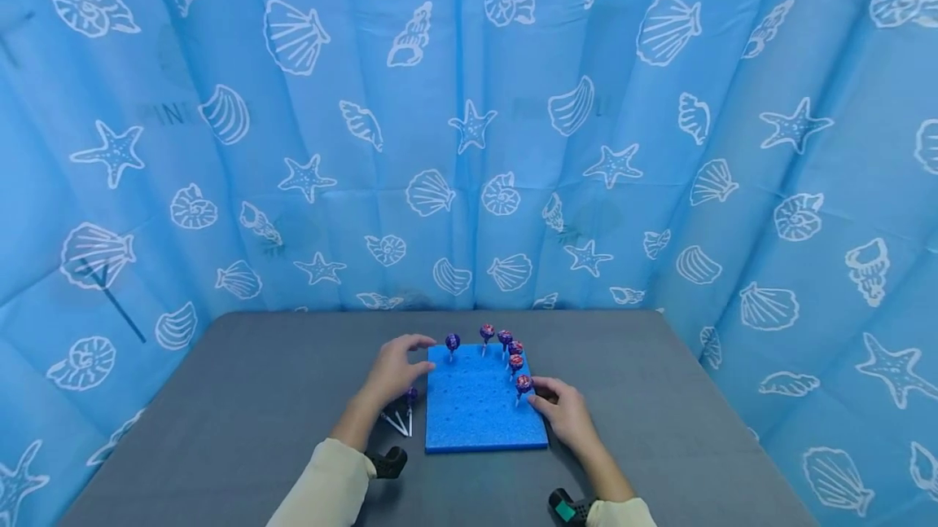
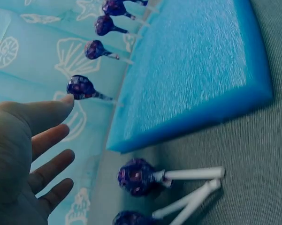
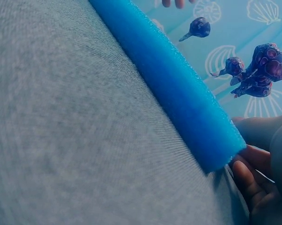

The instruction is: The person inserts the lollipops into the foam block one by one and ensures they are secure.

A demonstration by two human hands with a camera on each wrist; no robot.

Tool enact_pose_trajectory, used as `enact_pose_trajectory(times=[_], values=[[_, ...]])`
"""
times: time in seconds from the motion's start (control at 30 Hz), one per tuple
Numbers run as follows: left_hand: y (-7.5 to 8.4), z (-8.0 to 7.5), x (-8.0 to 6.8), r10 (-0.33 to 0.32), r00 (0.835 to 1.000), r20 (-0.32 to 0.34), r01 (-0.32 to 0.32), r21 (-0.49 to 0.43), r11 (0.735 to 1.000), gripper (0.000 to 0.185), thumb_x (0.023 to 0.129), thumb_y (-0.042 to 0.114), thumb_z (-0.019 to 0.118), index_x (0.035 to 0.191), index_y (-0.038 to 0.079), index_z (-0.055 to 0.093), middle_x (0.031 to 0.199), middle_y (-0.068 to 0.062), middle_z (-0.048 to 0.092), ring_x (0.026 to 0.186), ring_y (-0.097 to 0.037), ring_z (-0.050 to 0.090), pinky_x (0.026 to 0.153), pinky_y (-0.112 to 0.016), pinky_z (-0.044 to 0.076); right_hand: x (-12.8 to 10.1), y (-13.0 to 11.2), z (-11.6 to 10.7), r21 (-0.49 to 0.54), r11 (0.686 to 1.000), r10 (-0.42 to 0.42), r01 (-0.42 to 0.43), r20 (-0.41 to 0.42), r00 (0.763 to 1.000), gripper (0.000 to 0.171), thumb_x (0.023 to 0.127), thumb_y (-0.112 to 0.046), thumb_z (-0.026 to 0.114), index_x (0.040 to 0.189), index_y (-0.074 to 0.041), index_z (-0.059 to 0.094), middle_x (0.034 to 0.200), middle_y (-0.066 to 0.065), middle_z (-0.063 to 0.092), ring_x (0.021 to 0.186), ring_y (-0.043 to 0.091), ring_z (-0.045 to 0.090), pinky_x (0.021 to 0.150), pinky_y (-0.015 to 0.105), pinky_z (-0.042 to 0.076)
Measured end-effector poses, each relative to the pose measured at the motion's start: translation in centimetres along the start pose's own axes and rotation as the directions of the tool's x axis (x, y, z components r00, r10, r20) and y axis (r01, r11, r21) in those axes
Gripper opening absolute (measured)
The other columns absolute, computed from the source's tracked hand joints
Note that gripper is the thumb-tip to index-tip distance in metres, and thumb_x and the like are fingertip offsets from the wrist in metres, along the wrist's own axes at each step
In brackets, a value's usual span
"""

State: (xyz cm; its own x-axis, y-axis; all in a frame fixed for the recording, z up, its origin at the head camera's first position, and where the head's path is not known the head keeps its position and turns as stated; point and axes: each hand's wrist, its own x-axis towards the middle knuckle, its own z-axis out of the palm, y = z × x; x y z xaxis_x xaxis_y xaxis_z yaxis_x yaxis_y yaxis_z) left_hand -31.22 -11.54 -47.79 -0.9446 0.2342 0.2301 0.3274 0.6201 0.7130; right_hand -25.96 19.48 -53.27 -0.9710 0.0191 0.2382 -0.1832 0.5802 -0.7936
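Note:
A blue foam board (image 1: 476,421) lies flat, with several purple-wrapped lollipops standing upright along its far and right edges. My left hand (image 1: 393,368) is at the board's far left corner, thumb and fingers spread. A fingertip there meets or nearly meets the head of the corner lollipop (image 2: 80,87); contact is hard to tell. At the right edge, my right hand (image 1: 566,411) holds the board's side, thumb over the top and fingers curled by the side, close to the nearest lollipop (image 1: 523,384). Part of that hand falls outside the right wrist view.
Loose lollipops (image 2: 137,176) lie left of the board, beneath my left forearm, white sticks pointing towards me. Grey cloth (image 1: 293,397) covers the table. A blue curtain (image 1: 469,144) with white shell prints hangs behind it. Black wrist devices (image 1: 567,507) sit at both cuffs.

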Motion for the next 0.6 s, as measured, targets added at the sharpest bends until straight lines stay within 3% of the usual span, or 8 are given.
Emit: enact_pose_trajectory(times=[0.33,0.6], values=[[-1.0,-0.9,-1.1,0.005,0.991,0.131,-0.02,0.112,0.994,0.034,0.086,0.02,0.075,0.12,0.018,0.067,0.118,0.001,0.064,0.12,-0.029,0.052,0.098,-0.055,0.04,0.0,0.0,0.0,-0.012,1.0,0.014,-0.014,0.012,1.0,0.027,0.09,-0.007,0.069,0.116,-0.004,0.068,0.104,0.007,0.067,0.094,0.022,0.062,0.082,0.043,0.052],[-2.5,-1.1,-1.7,-0.013,0.983,0.18,-0.017,0.165,0.986,0.047,0.086,0.023,0.075,0.13,0.021,0.06,0.119,0.002,0.063,0.119,-0.028,0.053,0.098,-0.055,0.04,0.2,0.1,0.0,-0.007,1.0,0.011,-0.01,0.008,1.0,0.026,0.089,-0.006,0.07,0.115,-0.004,0.068,0.103,0.006,0.067,0.093,0.021,0.062,0.081,0.04,0.052]])
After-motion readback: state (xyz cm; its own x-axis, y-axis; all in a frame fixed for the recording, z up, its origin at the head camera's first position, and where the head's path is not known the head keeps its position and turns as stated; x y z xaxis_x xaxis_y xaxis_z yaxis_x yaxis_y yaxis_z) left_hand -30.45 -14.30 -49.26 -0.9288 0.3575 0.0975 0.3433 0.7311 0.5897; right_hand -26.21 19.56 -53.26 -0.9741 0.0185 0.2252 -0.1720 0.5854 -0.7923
